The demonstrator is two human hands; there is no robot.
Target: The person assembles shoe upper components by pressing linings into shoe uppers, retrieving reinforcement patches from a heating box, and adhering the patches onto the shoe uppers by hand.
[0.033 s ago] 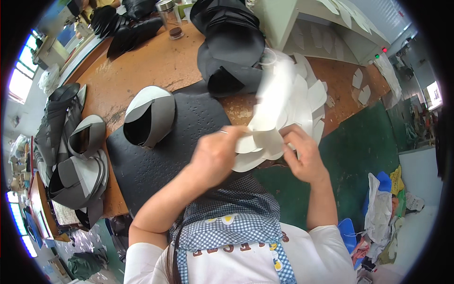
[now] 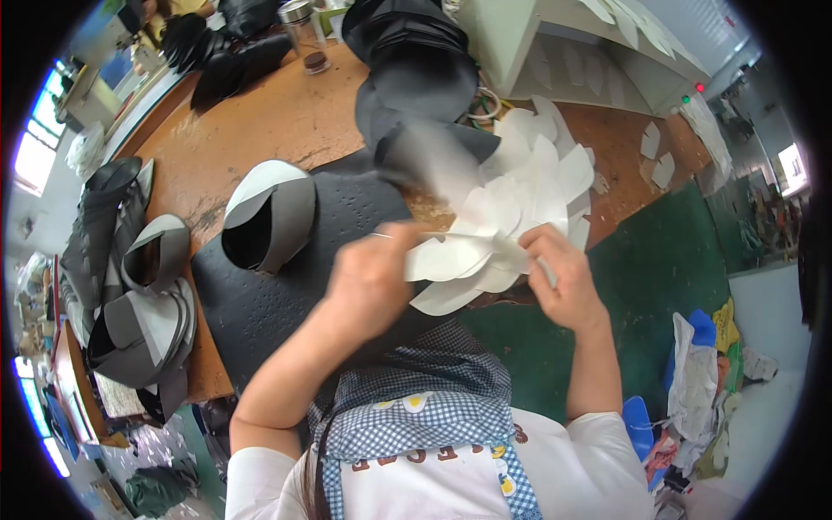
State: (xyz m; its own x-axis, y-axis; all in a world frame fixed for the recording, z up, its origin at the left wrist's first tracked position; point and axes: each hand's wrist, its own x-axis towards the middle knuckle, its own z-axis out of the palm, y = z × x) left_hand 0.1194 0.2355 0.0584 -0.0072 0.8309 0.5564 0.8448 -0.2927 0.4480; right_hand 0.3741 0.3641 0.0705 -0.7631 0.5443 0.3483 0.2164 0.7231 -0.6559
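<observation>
Pieces, white, leaf-shaped, fanned: located at the right edge of the black pitted mat, between the two hands. Long axis set crosswise, rising slightly to the right; left tips lie at the left hand, right ends at the right hand; neither hand clearly nearer. Left hand: fingers curled, blurred; whether anything is gripped cannot be told. Right hand: thumb and forefinger narrowed on the pieces' right ends. White blurred shape: seen above the mat's far right corner. White pile: heaped right of the mat. Grey-and-white cupped part: rested on the mat. Black panels: stacked beyond it.
</observation>
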